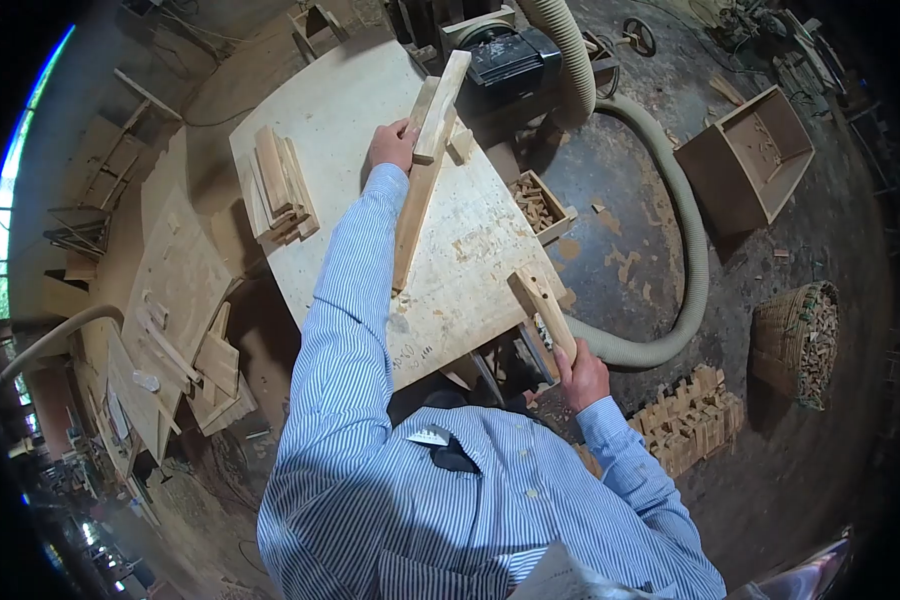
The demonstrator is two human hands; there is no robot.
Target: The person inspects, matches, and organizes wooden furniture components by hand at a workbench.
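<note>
My left hand (392, 146) reaches to the far side of a pale worktable (470, 240), its fingers curled against the left edge of a short wooden bar (425, 100). A lighter wooden bar (444, 105) lies against that one, and a long wooden strip (416, 215) slants from under them toward me. A small wood block (460, 143) sits to their right. At the table's near right corner my right hand (582, 378) is closed around the lower end of a wooden piece (545, 308) with dark holes near its upper end.
Several stacked wooden strips (282, 185) lie on the table's left. Beyond the table is a black motor (515, 60) with a grey hose (685, 250) curving across the floor. A box of offcuts (540, 207), a wooden crate (745, 160), a wicker basket (780, 335) and piled blocks (695, 420) stand right.
</note>
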